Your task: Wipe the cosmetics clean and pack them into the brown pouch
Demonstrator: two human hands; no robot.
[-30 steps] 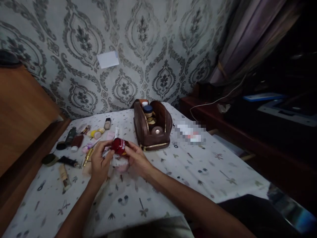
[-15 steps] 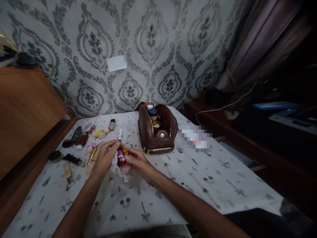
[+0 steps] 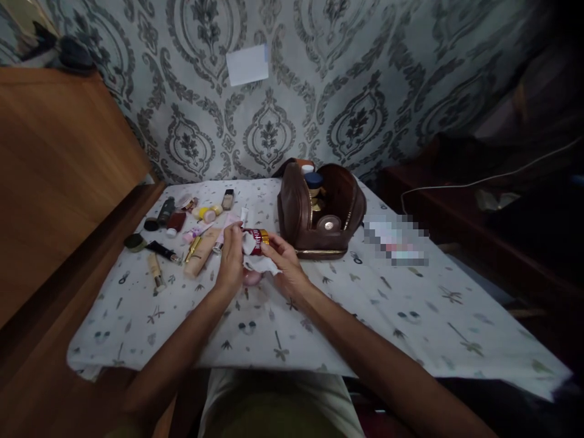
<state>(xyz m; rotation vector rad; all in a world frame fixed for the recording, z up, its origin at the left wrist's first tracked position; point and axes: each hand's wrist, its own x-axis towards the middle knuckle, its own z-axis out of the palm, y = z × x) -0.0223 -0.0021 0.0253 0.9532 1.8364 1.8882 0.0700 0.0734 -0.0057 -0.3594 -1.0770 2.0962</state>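
Red container [image 3: 253, 243] with a gold end, lying on its side between two hands at mid-surface, gold end toward 3 o'clock. Left hand [image 3: 231, 258] sat at its 9 o'clock end, fingers bent over white tissue [image 3: 262, 264] and pressing it to the red wall; how firmly could not be told. Right hand [image 3: 287, 263] had its fingers drawn narrow around the gold end. Holding from opposite ends probably kept the round body from rolling, and left the printed band facing upward between the hands. A loose fold of tissue hung below, toward 6 o'clock, above a pink item [image 3: 251, 278], mostly hidden.

Brown bag [image 3: 296, 213] stood upright at 2 o'clock from the container, mouth parted, near the right hand; its stiff-looking walls seemed to keep it gaping. Inside, a blue-lidded jar [image 3: 313, 180] stood upright, presumably propped by the wall beside it. Toward 9 and 10 o'clock, beige tube [image 3: 199, 255], gold stick [image 3: 193, 249] and dark bottle [image 3: 166, 212] lay flat on the patterned surface [image 3: 283, 334], spread so that most showed separately.
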